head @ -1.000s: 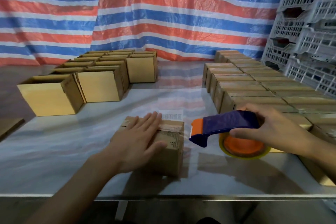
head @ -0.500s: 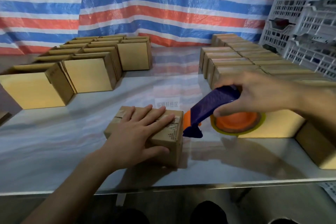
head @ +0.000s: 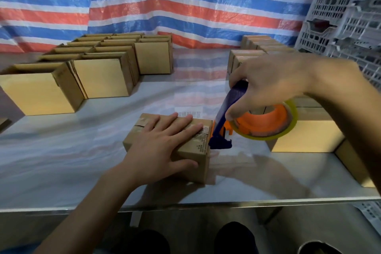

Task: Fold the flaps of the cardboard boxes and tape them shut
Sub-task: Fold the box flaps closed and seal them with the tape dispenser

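A small cardboard box (head: 195, 161) with folded flaps sits near the table's front edge. My left hand (head: 162, 146) lies flat on its top, fingers spread, pressing the flaps down. My right hand (head: 268, 84) grips the blue handle of a tape dispenser (head: 231, 113) with an orange hub and a yellowish tape roll (head: 266, 126). The dispenser is tilted nose-down, its blue tip touching the box's right side just below the top edge.
Open, unsealed boxes (head: 99, 76) stand in rows at the left back. Closed boxes (head: 307, 136) are lined up on the right, close behind the dispenser. Grey plastic crates (head: 346, 16) are stacked at far right. The metal table's front edge (head: 185, 205) runs just below the box.
My right hand has swung the dispenser from level to nose-down and brought its tip against the box's right side. My left hand has stayed flat on the box top.
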